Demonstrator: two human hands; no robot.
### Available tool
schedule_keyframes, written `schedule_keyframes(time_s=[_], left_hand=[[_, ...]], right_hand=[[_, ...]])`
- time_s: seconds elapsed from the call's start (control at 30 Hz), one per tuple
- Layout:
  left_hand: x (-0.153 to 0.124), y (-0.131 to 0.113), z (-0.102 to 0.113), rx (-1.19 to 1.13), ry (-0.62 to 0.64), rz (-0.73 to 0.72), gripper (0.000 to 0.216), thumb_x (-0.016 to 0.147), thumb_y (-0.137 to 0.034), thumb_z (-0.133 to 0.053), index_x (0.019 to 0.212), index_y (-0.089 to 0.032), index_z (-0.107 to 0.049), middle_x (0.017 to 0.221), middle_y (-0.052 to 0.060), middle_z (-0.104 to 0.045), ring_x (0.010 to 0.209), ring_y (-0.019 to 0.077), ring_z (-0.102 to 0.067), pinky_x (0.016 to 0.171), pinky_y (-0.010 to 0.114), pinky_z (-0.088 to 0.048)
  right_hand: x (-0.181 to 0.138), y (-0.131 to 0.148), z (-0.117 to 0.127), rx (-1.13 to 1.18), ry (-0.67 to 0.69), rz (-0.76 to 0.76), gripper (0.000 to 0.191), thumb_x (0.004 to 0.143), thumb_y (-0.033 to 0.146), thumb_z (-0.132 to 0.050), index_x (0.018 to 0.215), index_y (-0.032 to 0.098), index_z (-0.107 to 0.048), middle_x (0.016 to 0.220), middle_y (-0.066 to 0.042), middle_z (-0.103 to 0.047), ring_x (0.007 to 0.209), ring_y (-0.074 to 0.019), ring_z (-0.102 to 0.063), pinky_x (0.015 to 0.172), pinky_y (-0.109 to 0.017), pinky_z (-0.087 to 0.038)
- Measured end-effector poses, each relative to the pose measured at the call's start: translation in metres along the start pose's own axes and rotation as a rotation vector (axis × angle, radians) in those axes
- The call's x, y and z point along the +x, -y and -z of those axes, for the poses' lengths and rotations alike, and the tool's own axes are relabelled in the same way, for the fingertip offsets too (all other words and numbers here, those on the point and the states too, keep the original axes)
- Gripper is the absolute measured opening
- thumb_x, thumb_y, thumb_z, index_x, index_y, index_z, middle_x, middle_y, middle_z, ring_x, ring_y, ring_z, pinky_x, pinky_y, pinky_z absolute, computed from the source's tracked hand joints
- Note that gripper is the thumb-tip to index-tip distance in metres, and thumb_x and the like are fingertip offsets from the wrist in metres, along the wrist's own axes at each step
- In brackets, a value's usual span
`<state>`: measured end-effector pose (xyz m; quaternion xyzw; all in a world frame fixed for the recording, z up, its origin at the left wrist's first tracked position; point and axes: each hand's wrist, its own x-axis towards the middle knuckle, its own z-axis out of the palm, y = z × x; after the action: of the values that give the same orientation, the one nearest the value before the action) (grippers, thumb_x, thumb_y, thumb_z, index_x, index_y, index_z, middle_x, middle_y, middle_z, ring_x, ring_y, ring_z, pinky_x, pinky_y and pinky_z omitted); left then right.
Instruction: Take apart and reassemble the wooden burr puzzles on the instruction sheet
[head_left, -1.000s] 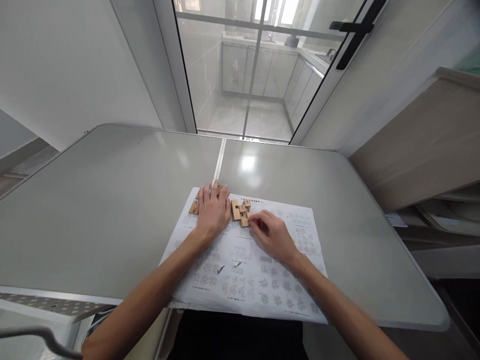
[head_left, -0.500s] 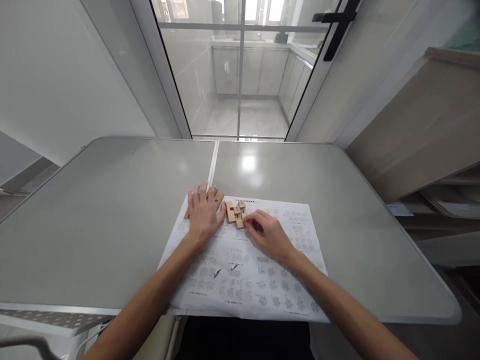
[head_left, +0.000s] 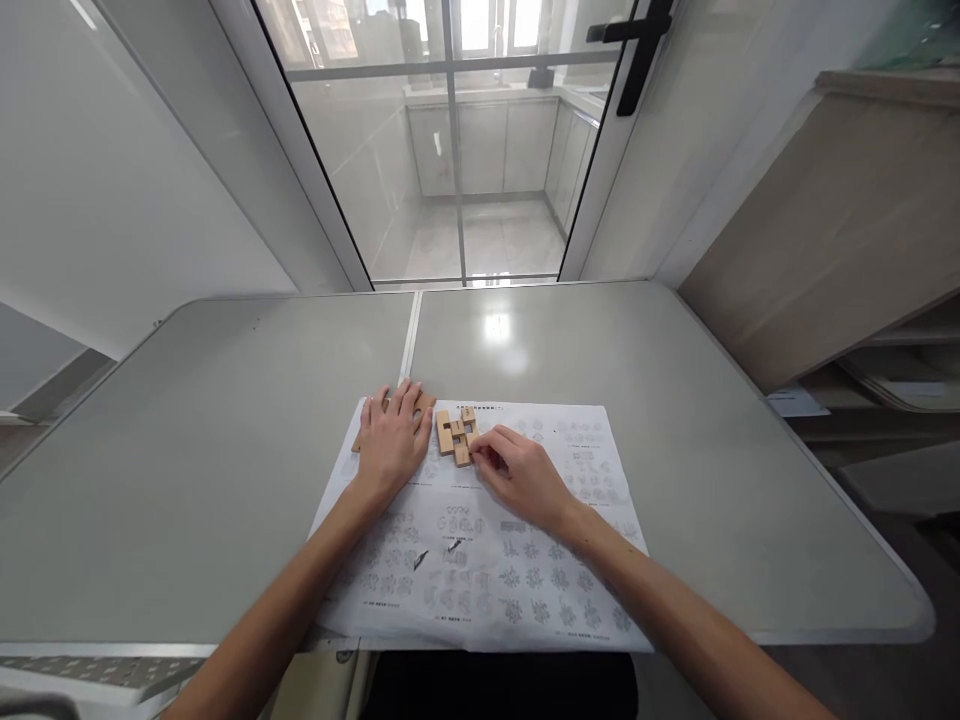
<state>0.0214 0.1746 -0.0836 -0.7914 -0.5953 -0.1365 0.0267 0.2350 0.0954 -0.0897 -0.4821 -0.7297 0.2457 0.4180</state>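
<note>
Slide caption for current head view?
Left hand over a flat wooden piece, right hand at small wooden blocks on a printed sheet.

Wooden blocks [head_left: 457, 428] obstruct the right fingers [head_left: 489, 439] leftward; table [head_left: 540, 350] beyond is bare.

The single view looks from the person's head, forward and down across the table [head_left: 187, 500], wide enough to show its whole far edge. The forearms [head_left: 307, 580] come in from below, the hands [head_left: 391, 442] fairly near, the glass door [head_left: 453, 130] farther off, at top centre.
</note>
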Motion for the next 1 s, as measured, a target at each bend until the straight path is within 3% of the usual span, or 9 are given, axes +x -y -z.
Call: schedule_keyframes(time_s=[0.27, 0.43, 0.57, 0.8, 1.0], left_hand=[[-0.017, 0.006, 0.014, -0.053, 0.043, -0.074, 0.049, 0.106, -0.044, -0.044, 0.149, -0.023, -0.055, 0.157, 0.006, -0.059, 0.148, 0.0379, -0.045, 0.120, 0.057, -0.042], [-0.036, 0.011, 0.022, -0.087, 0.021, -0.093, 0.052, 0.103, -0.045, -0.049, 0.151, -0.024, -0.051, 0.157, 0.010, -0.058, 0.149, 0.0362, -0.046, 0.120, 0.057, -0.042], [-0.052, 0.018, 0.031, -0.086, -0.029, -0.019, 0.060, 0.101, -0.052, -0.053, 0.152, -0.022, -0.046, 0.158, 0.016, -0.053, 0.145, 0.0384, -0.050, 0.117, 0.059, -0.044], [-0.074, 0.033, 0.041, -0.148, -0.028, 0.061, 0.065, 0.098, -0.057, -0.056, 0.152, -0.022, -0.044, 0.144, 0.014, -0.063, 0.131, 0.0384, -0.059, 0.111, 0.059, -0.048], [-0.088, 0.042, 0.037, -0.195, -0.001, 0.082, 0.069, 0.099, -0.057, -0.056, 0.156, -0.021, -0.039, 0.156, 0.018, -0.053, 0.143, 0.0402, -0.051, 0.118, 0.062, -0.043]], right_hand=[[0.000, -0.002, -0.001, -0.014, 0.007, -0.004, 0.014, 0.100, 0.013, -0.057, 0.097, 0.024, -0.065, 0.089, -0.001, -0.067, 0.069, -0.0148, -0.059, 0.065, -0.028, -0.048], [0.001, -0.002, 0.000, -0.016, 0.008, 0.006, 0.015, 0.098, 0.010, -0.059, 0.097, 0.024, -0.065, 0.087, -0.001, -0.067, 0.069, -0.0145, -0.058, 0.063, -0.027, -0.046], [0.001, -0.004, 0.000, -0.022, 0.002, 0.010, 0.015, 0.098, 0.010, -0.060, 0.097, 0.024, -0.066, 0.087, 0.000, -0.068, 0.071, -0.0146, -0.060, 0.063, -0.027, -0.046], [0.002, -0.005, -0.001, -0.015, 0.001, 0.024, 0.016, 0.098, 0.010, -0.058, 0.097, 0.024, -0.065, 0.089, -0.001, -0.069, 0.071, -0.0147, -0.062, 0.064, -0.027, -0.046], [0.001, -0.005, 0.000, -0.013, -0.003, 0.027, 0.016, 0.098, 0.010, -0.057, 0.097, 0.024, -0.065, 0.088, -0.001, -0.068, 0.070, -0.0147, -0.061, 0.063, -0.027, -0.045]])
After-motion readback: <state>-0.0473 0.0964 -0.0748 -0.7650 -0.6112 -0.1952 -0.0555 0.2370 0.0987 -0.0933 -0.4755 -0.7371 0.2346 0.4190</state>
